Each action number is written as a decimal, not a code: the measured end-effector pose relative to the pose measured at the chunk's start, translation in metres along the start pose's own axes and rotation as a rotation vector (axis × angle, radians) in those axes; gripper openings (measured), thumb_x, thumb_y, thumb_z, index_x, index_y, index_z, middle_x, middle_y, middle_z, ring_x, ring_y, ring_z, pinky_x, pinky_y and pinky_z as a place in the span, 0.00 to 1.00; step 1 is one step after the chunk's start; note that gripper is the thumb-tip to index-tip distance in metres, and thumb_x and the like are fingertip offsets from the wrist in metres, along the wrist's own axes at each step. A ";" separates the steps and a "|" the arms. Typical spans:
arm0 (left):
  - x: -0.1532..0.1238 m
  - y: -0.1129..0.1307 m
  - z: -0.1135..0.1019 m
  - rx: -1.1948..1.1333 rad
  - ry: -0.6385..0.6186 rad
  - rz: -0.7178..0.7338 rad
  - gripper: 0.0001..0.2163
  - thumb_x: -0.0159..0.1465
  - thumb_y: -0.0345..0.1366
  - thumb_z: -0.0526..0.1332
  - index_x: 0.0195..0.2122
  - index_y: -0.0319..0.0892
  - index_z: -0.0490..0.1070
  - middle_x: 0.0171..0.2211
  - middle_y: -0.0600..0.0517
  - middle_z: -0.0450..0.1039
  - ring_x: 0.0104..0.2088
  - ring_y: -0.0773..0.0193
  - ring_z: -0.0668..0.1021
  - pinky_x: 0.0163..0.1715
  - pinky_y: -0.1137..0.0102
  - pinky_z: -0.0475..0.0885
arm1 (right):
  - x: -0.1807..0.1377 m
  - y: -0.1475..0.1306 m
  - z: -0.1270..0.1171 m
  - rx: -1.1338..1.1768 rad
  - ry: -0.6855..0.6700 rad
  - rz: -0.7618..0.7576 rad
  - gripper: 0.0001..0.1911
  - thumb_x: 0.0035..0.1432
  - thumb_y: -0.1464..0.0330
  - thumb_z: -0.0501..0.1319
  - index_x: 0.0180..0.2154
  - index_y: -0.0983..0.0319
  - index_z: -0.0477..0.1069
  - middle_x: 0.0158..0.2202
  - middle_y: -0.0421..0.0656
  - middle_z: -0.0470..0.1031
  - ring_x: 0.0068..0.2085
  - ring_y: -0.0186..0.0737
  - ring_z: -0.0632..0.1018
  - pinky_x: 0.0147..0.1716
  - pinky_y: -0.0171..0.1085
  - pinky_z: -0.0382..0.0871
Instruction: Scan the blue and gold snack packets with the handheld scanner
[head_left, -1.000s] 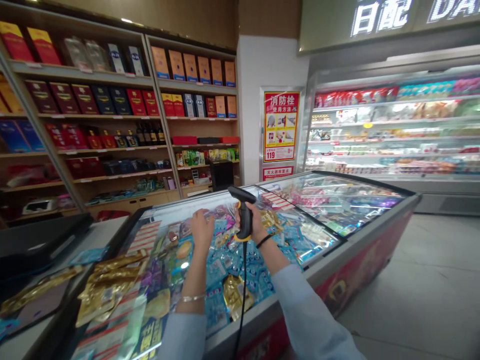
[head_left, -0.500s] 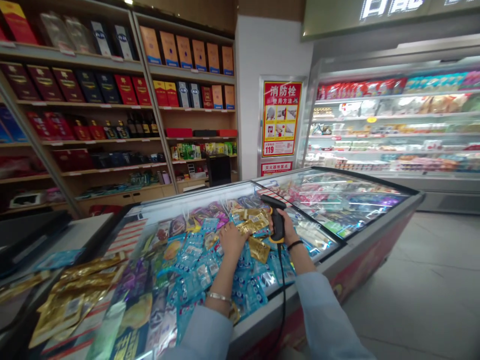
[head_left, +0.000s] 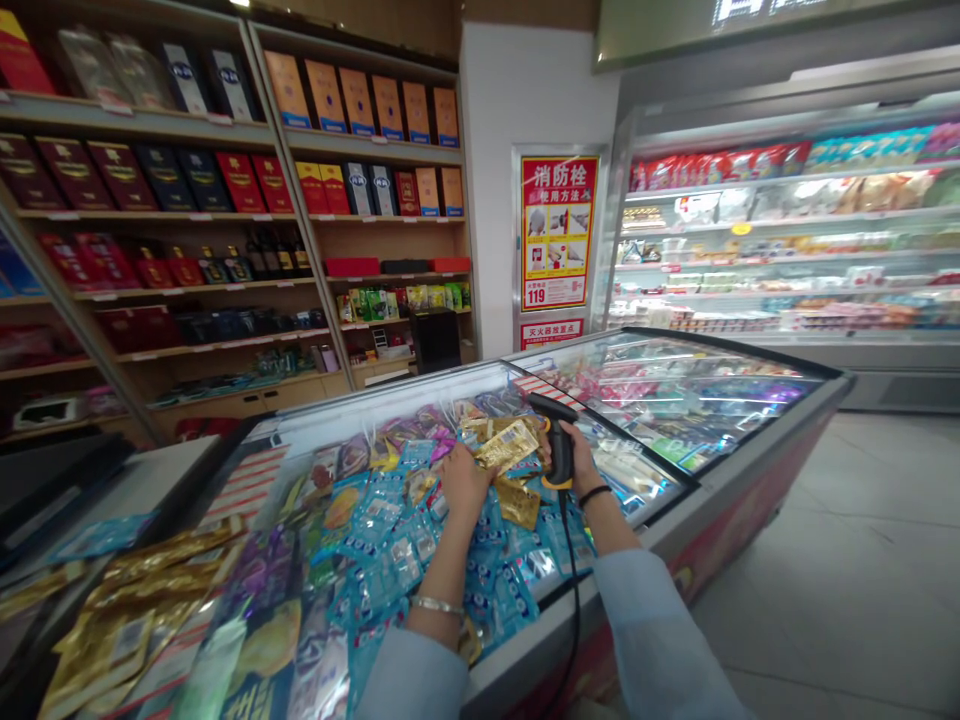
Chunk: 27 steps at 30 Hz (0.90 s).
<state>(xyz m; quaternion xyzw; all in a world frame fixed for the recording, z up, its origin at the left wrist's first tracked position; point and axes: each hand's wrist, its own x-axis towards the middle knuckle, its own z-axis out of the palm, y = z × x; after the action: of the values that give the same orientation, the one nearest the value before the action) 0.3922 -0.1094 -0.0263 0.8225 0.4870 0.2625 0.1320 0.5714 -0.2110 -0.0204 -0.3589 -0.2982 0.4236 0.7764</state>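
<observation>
My right hand [head_left: 583, 462] is wrapped round the handle of a black and yellow barcode scanner [head_left: 559, 458], its head to the upper left and its cable hanging down. My left hand [head_left: 465, 484] grips the near left end of a gold foil packet [head_left: 513, 446], whose white barcode label faces up beside the scanner. Another gold packet [head_left: 519, 503] lies just below it. Under and around both hands spreads a heap of blue packets [head_left: 386, 515] on the chest freezer's glass top.
The chest freezer [head_left: 787, 440] extends to the right, with frozen goods under glass. More gold packets [head_left: 124, 625] lie at the lower left, near a dark counter device [head_left: 60, 490]. Shelves of boxes [head_left: 360, 100] stand behind; a lit chiller [head_left: 787, 240] is at the right.
The gold packet in my left hand now lies flatter to view, its barcode label plainer. The scanner has shifted slightly right. The whole view has moved a little.
</observation>
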 end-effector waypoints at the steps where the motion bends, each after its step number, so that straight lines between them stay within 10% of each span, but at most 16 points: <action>1: 0.001 -0.001 0.001 -0.034 0.007 0.005 0.20 0.57 0.43 0.68 0.46 0.39 0.66 0.44 0.42 0.76 0.50 0.50 0.76 0.47 0.64 0.65 | 0.000 0.000 0.000 -0.001 0.000 -0.001 0.19 0.48 0.53 0.61 0.35 0.61 0.70 0.17 0.38 0.69 0.15 0.36 0.68 0.13 0.33 0.62; 13: 0.025 -0.032 -0.001 -0.820 -0.078 -0.071 0.20 0.39 0.50 0.73 0.21 0.38 0.72 0.17 0.57 0.66 0.23 0.67 0.69 0.27 0.71 0.62 | 0.000 0.003 -0.005 0.000 0.027 -0.023 0.18 0.46 0.54 0.62 0.33 0.62 0.71 0.16 0.38 0.69 0.15 0.36 0.70 0.13 0.32 0.62; 20: 0.026 -0.051 -0.019 -1.227 0.060 -0.246 0.23 0.34 0.52 0.73 0.21 0.39 0.69 0.21 0.57 0.66 0.24 0.69 0.70 0.27 0.71 0.69 | 0.000 0.001 -0.003 0.035 0.036 -0.065 0.17 0.47 0.53 0.62 0.31 0.61 0.71 0.15 0.37 0.68 0.14 0.34 0.69 0.11 0.32 0.60; 27: 0.048 -0.089 -0.070 -1.168 0.248 -0.232 0.23 0.37 0.51 0.72 0.26 0.39 0.71 0.24 0.56 0.68 0.25 0.68 0.73 0.24 0.73 0.70 | 0.015 -0.004 0.037 -0.003 -0.072 -0.133 0.19 0.48 0.53 0.62 0.32 0.62 0.72 0.15 0.37 0.69 0.14 0.34 0.69 0.12 0.31 0.61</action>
<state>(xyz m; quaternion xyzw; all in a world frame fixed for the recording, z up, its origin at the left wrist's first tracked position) 0.3062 -0.0270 0.0041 0.5189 0.3606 0.5642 0.5314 0.5513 -0.1879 0.0060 -0.3241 -0.3500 0.3832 0.7910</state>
